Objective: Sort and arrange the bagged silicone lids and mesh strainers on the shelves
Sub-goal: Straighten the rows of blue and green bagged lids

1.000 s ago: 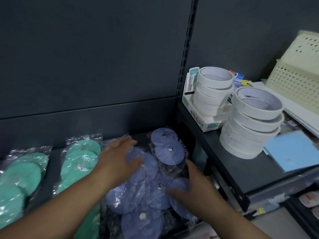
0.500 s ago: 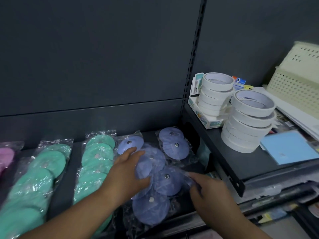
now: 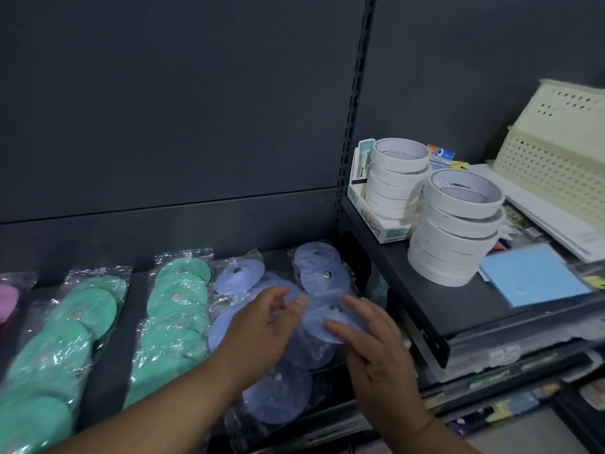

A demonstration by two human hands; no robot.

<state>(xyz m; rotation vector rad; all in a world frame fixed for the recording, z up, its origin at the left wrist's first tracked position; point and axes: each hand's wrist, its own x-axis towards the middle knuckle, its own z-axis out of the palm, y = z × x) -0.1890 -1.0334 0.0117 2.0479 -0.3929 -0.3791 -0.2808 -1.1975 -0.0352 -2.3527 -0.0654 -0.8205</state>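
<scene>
So a second ago both hands were pressed flat on the heap of purple lid bags, kind of squashing them into place. Now the left hand has come up off the pile, fingers relaxed and a bit curled, holding nothing as far as the blur lets anyone see. The right hand has slid in from the front edge and lies with straight fingers on the right-hand purple bag, touching it rather than gripping it.

The heap has also spread out. One purple bag now sits at the back just beside the green lid bags, and another is against the right end of the shelf. It looks like the purple ones are getting split into their own rows, but they aren't there yet.

The lids themselves are flat round discs with a small metal stud in the middle, several to a clear crinkly bag, overlapping like roof tiles. The green bags lie in neat strips running front to back, and a pink bag peeks in at far left. The purple bags overlap each other crookedly, so they'll probably slide around. White tape rolls sit on the next shelf over, well clear.
</scene>
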